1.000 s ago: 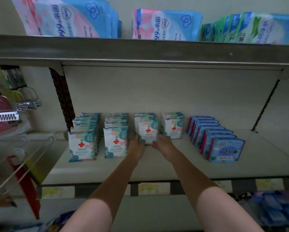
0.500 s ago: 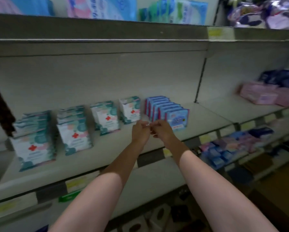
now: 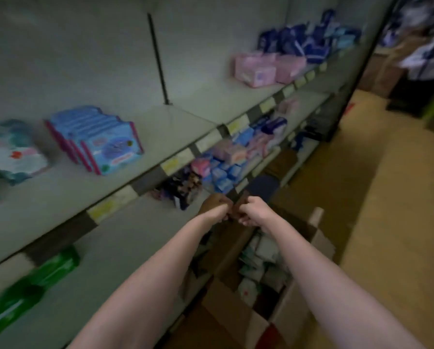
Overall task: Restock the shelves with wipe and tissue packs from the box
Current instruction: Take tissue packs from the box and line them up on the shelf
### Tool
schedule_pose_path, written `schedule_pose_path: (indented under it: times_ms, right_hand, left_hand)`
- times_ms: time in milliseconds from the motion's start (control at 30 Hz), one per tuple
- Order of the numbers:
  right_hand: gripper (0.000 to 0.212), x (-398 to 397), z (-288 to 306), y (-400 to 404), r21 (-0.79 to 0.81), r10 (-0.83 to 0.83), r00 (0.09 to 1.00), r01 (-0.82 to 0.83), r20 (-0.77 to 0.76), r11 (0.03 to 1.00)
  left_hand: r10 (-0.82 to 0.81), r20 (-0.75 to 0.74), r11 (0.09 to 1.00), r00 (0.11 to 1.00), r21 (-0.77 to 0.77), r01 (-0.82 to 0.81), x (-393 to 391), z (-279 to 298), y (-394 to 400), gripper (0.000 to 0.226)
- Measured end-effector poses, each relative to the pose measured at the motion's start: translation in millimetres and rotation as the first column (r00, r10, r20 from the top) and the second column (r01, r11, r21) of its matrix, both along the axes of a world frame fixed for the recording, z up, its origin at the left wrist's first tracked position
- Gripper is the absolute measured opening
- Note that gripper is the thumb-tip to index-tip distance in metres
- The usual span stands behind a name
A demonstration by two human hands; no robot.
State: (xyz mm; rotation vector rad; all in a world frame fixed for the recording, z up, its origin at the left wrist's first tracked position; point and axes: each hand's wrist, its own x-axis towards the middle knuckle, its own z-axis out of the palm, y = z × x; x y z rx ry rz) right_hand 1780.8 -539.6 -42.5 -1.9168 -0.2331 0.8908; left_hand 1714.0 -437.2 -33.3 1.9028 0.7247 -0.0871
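My left hand point(image 3: 217, 206) and my right hand point(image 3: 252, 211) are held close together in front of me, knuckles nearly touching and fingers curled; no pack shows in either. They hover above an open cardboard box point(image 3: 320, 239) on the floor, which holds several white-and-teal wipe packs point(image 3: 260, 258). On the shelf point(image 3: 148, 178) to the left stand a white-and-teal pack with a red cross point(image 3: 14, 154) and a row of blue packs with pink edges point(image 3: 105, 144). The whole view is blurred.
Pink packs point(image 3: 261, 69) and dark blue packs point(image 3: 301, 41) sit further right on the same shelf level. The shelf below holds mixed blue and pink packs point(image 3: 226, 162) and green packs point(image 3: 34, 280). The aisle floor point(image 3: 392, 222) runs along the right.
Both hands left the red-cross packs on the shelf and came down and right, ending together above the box. The view swung right and downward.
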Motion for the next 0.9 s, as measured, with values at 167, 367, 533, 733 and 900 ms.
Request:
schedule_pose_path:
  times_ms: [167,367,533,733,900]
  right_hand:
    - [0.026,36,-79,-70,-0.113,-0.104,0.98,0.086,-0.171,0.99]
    - [0.027,58,-170,-115,-0.2,-0.225,0.923,0.167,-0.312,0.965]
    - [0.009,66,-236,-115,-0.268,-0.27,0.866,0.166,-0.422,0.949]
    - [0.033,89,-297,-105,-0.392,-0.337,0.858,0.177,-0.387,0.903]
    - [0.074,116,-338,-79,-0.298,-0.332,0.854,0.22,-0.402,0.929]
  left_hand:
    - [-0.098,-0.15,0.99,0.984,-0.12,0.08,43,-81,-59,0.022]
    - [-0.042,-0.336,0.971,0.941,-0.236,-0.041,61,-170,-96,0.032]
    - [0.033,-0.461,0.948,0.887,-0.267,-0.174,64,-238,-104,0.029]
    - [0.088,-0.527,0.915,0.845,-0.292,-0.277,90,-286,-101,0.014]
    - [0.143,-0.484,0.908,0.863,-0.283,-0.309,128,-308,-92,0.014]
